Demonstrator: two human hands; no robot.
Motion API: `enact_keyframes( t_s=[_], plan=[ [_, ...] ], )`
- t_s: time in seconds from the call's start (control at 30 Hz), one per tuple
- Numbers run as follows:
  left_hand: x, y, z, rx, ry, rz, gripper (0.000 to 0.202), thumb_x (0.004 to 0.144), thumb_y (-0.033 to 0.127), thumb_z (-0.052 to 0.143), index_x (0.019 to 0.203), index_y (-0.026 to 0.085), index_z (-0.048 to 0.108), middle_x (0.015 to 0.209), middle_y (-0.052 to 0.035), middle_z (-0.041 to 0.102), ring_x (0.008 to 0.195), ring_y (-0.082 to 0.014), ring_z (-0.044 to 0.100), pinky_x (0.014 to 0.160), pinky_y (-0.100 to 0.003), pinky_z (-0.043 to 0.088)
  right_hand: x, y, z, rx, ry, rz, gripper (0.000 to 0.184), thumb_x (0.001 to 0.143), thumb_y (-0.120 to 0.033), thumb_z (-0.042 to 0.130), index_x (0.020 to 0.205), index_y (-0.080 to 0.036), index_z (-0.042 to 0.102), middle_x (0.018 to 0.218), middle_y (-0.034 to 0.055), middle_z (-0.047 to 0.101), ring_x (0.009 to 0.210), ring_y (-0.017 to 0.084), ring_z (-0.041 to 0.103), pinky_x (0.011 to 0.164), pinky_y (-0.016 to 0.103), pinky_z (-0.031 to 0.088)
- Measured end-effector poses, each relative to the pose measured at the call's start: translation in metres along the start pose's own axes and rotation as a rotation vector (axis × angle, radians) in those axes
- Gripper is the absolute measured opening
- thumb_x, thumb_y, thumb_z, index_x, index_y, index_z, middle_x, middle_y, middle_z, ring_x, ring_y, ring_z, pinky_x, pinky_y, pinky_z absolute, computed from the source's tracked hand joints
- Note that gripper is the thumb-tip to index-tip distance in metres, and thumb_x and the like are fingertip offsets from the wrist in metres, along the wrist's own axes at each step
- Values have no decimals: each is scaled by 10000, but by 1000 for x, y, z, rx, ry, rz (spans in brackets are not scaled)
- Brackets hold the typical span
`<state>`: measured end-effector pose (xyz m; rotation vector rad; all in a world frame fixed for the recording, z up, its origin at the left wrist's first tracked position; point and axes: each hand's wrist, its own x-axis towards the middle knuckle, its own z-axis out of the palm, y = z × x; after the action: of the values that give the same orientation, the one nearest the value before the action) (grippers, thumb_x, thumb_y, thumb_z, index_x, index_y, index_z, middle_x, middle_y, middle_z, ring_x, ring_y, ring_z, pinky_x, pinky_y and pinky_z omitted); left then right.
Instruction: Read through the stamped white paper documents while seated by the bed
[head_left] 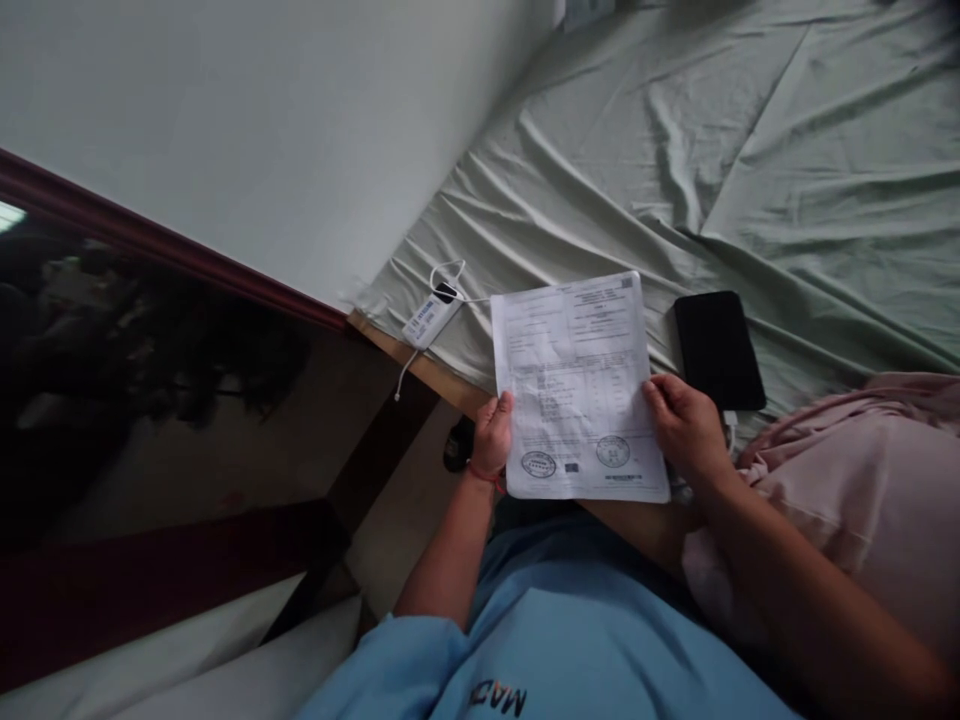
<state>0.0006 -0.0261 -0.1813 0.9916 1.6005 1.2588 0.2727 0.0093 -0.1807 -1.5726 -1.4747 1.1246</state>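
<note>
A printed sheet of paper (577,400) with rows of small text and two round ink stamps near its lower edge is held up between my hands. My left hand (493,435), a red string at its wrist, pinches the lower left edge with the thumb on top. At the right edge, my right hand (688,425) grips the sheet between thumb and fingers; the fingers behind the paper are hidden. Just beyond that hand lies a black phone (720,350), screen dark, with a white plug at its lower end.
A pale green sheet (810,180) covers the bed in wrinkles. A white power bank-like device (433,318) with a cable rests near the wooden edge (420,365). Pink cloth (877,480) is bunched at the right. A white wall (262,130) and a dark red-framed panel (172,255) stand left.
</note>
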Motion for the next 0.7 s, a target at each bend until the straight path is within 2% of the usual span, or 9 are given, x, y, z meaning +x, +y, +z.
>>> enact_keyframes(
  t_s=[0.23,0.37,0.57,0.7],
  plan=[
    [-2,6,3,-40,-43,-27,542,846,678,623,741,146,621,688,-37,568,627,-117,466,578,-248,364,0,-6,-2,-29,8,3,492,896,-571,424,947,-147,668,766,75,629,672,172,546,617,256,351],
    [-1,6,2,38,-5,1,575,830,707,621,685,150,603,620,-22,502,586,-108,399,534,-254,305,-1,-5,-2,5,-4,-4,490,906,-566,430,963,-143,669,780,74,635,676,169,549,611,249,364],
    [-1,2,4,-26,-21,-21,525,864,660,611,716,157,593,665,-24,528,622,-118,453,587,-257,368,-1,-3,-1,5,-4,-1,509,919,-574,414,968,-139,674,788,74,636,685,171,555,596,241,356],
    [-1,3,3,33,-4,13,556,860,680,604,672,158,576,626,-21,508,600,-115,433,563,-259,351,0,-4,-2,-6,-14,-8,502,906,-571,414,953,-143,671,777,71,638,668,171,550,607,249,363]
  ],
)
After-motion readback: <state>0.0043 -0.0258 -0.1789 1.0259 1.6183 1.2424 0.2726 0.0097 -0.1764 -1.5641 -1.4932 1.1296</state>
